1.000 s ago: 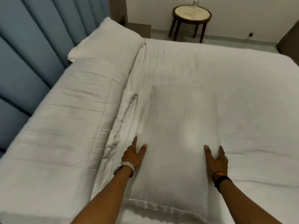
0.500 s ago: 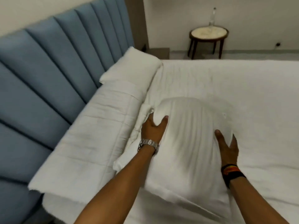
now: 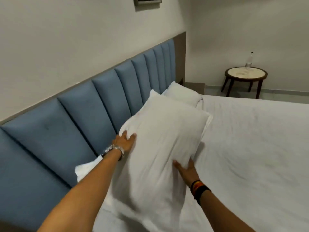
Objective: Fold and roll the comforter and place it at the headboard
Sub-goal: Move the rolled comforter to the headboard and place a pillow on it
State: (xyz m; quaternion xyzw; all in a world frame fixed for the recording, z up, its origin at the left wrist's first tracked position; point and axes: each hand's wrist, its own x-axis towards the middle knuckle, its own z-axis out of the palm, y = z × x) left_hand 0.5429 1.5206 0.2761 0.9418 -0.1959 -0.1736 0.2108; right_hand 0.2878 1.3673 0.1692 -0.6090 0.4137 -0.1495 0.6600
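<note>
A: What has moved since half a second ago?

B: The pillow (image 3: pixel 160 148). It lay low on the bed between the two hands; now it is lifted and tilted, its far end up toward the headboard (image 3: pixel 93 104).

A: Start from the hands.

B: The left hand (image 3: pixel 124 142) grips the pillow's left edge, fingers curled into the cloth, with a metal watch (image 3: pixel 115 149) on the wrist. The right hand (image 3: pixel 185 169) clasps the lower right edge, thumb on top, fingers hidden beneath; dark and orange bands (image 3: pixel 199 189) circle that wrist. Both hands are closed on the pillow.

A: And further out?

B: A second pillow (image 3: pixel 182 93) lies behind the held one, against the headboard's far end. Beyond the bed's corner stands a round side table (image 3: pixel 245 76) with a clear bottle (image 3: pixel 249 61) upright on its top. Nothing else here holds anything.

A: Other changes?

B: The view has swung up, so more wall shows, with the bottom of a frame (image 3: pixel 147 0) at the top edge.

A: Where is the comforter?

B: Earlier it lay as a long folded band along the headboard. Now only a white corner of it (image 3: pixel 87 168) peeks out below the left forearm, against the blue padding; the pillow and arm cover the rest. The white sheet (image 3: pixel 250 148) spreads flat to the right, lightly creased.
</note>
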